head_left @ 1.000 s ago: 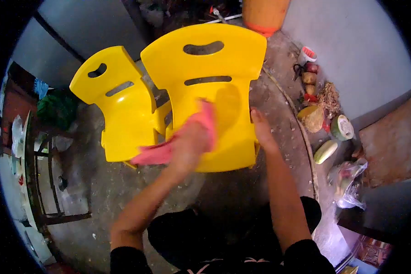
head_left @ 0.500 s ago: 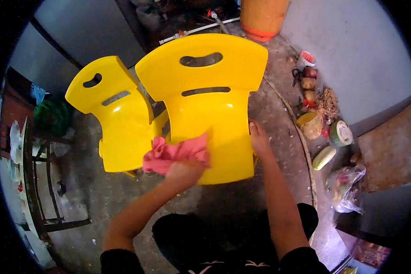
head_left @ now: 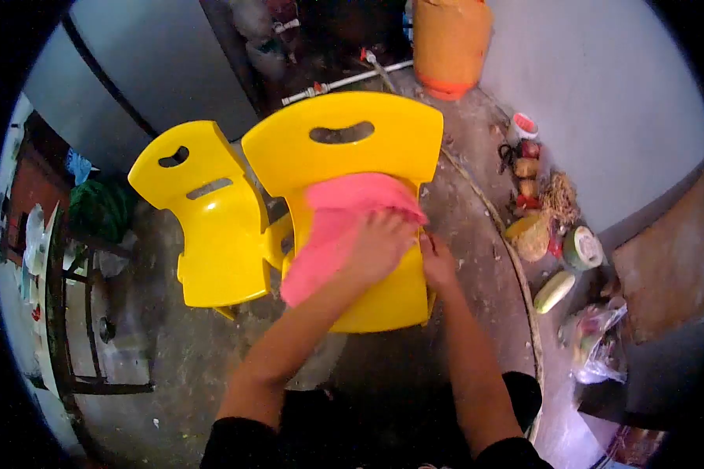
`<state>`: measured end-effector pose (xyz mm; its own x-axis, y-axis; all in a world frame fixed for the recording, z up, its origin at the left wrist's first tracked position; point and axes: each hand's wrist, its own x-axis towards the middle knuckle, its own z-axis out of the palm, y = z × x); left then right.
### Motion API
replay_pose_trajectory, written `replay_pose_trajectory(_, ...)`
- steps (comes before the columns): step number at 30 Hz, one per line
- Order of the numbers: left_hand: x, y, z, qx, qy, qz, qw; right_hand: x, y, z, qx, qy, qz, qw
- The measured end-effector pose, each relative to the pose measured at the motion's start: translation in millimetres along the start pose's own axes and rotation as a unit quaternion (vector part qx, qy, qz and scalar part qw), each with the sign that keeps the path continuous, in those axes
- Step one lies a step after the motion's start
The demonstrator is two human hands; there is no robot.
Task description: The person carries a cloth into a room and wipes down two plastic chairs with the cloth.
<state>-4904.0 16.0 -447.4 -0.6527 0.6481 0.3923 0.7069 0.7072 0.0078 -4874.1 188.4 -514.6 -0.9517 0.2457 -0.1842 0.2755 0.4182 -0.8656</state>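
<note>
My left hand [head_left: 379, 244] presses a pink cloth [head_left: 336, 227] onto the seat of a yellow plastic chair [head_left: 403, 301], its fingers over the bunched fabric. The cloth is spread over the rear and left of the seat, hiding the lower slot of the backrest. At the seat's right edge, my right hand [head_left: 436, 262] grips the chair; part of its fingers is hidden by the seat. A second, smaller-looking yellow chair [head_left: 220, 270] stands to the left, close beside the first.
An orange barrel [head_left: 452, 47] stands at the back by a white pipe [head_left: 352, 80]. A hose [head_left: 499, 223] runs along the floor at right, beside vegetables such as a cut gourd [head_left: 583, 248] and a plastic bag [head_left: 600, 344]. A dark-framed table [head_left: 59, 313] is at left.
My left hand has moved right and away from me, and the cloth is now spread across the seat toward the backrest. My right hand stays at the chair's edge. The view has tilted slightly.
</note>
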Motion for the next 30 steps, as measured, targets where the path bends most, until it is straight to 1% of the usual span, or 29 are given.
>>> replay_pose_trajectory(3, 6.4, -4.2, 32.1, 0.027, 0.049, 0.018, 0.998, -5.6, -9.6, -5.0, -0.026, 0.003, -0.03, 0.999)
replay_pose_trajectory(6, 1.0, -20.5, 35.8, 0.031, -0.091, -0.122, 0.988, -3.5, 13.3, 8.9, 0.005, 0.061, -0.059, 0.996)
replay_pose_trajectory(9, -31.4, -70.1, 26.5, 0.037, -0.055, -0.113, 0.991, -0.7, 19.4, 8.3, 0.034, 0.032, -0.023, 0.999)
replay_pose_trajectory(12, -60.3, -98.3, -5.4, 0.107, -0.13, -0.165, 0.972, -14.8, -17.9, -3.5, 0.009, 0.028, -0.027, 0.999)
replay_pose_trajectory(15, -102.9, -109.4, -5.7, 0.054, -0.156, -0.217, 0.962, -12.0, -6.5, 1.9, 0.006, 0.06, -0.02, 0.998)
replay_pose_trajectory(16, -103.3, -102.0, -25.7, 0.018, -0.206, -0.27, 0.94, -4.7, 5.4, 4.6, -0.004, 0.057, -0.016, 0.998)
replay_pose_trajectory(18, -107.7, -90.0, -68.0, -0.05, -0.299, -0.368, 0.879, 6.4, 19.9, 11.4, -0.02, 0.051, -0.013, 0.998)
replay_pose_trajectory(20, -138.6, -110.4, -70.9, -0.115, -0.173, -0.329, 0.921, -3.1, 2.8, 5.1, -0.041, 0.047, 0.004, 0.998)
replay_pose_trajectory(21, -134.2, -113.0, -83.7, -0.157, -0.088, -0.357, 0.917, -5.6, -6.5, 2.0, -0.052, 0.046, 0.012, 0.998)
replay_pose_trajectory(22, -129.4, -115.6, -96.8, -0.198, 0.001, -0.372, 0.907, -4.6, -11.7, 1.0, -0.092, 0.033, 0.017, 0.995)
replay_pose_trajectory(23, -97.9, -98.4, -141.3, -0.248, 0.108, -0.433, 0.86, -3.3, -14.3, -0.8, -0.133, 0.019, 0.023, 0.991)
replay_pose_trajectory(24, -67.2, -83.3, -176.4, -0.296, 0.214, -0.482, 0.796, -0.8, -18.3, -2.8, -0.174, 0.007, 0.029, 0.984)
replay_pose_trajectory(26, -16.4, -65.2, -203.7, -0.276, 0.286, -0.395, 0.828, 5.2, -39.3, -2.5, -0.118, 0.147, -0.086, 0.978)
replay_pose_trajectory(27, 12.1, -56.8, -199.6, -0.276, 0.324, -0.315, 0.848, 8.4, -53.5, -2.9, -0.09, 0.213, -0.144, 0.962)
replay_pose_trajectory(28, 39.6, -48.1, -194.2, -0.274, 0.355, -0.235, 0.863, 15.8, -78.8, -4.5, 0.041, 0.218, -0.164, 0.961)
replay_pose_trajectory(29, 65.4, -46.9, -183.6, -0.174, 0.348, -0.148, 0.909, 28.6, -110.4, -9.0, 0.172, 0.217, -0.181, 0.944)
replay_pose_trajectory(30, 90.0, -48.3, -170.4, -0.07, 0.337, -0.059, 0.937, 39.2, -141.9, -18.6, 0.187, 0.231, -0.222, 0.929)
